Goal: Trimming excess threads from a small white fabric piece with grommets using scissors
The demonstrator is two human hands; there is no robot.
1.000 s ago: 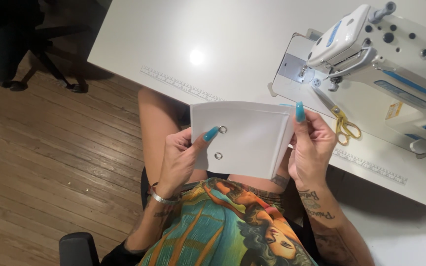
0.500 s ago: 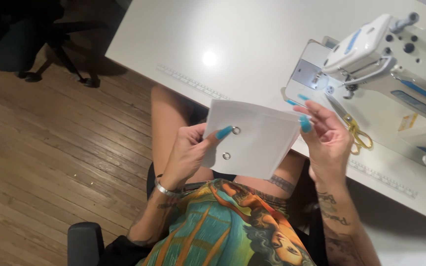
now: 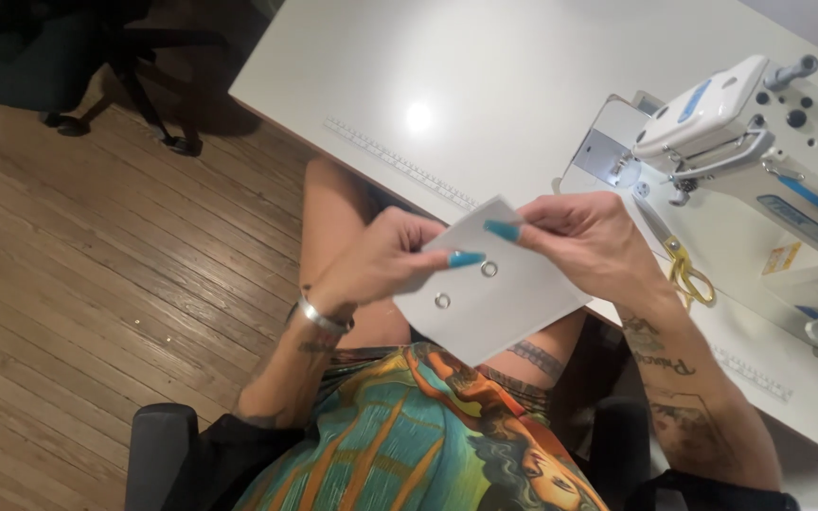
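Both hands pinching white fabric piece over lap. Left hand gripping its 9 o'clock edge, right hand closing on 12 o'clock corner. Sewing machine sitting at 2 o'clock, yellow-handled scissors lying beside right hand.

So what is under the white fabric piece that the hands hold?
Under the white fabric piece show a bare thigh and a colourful printed garment. The table edge passes behind it. The lap directly beneath it is covered.

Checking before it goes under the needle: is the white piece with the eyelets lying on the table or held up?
Held up: both hands, left hand and right hand, pinch the white piece above the lap.
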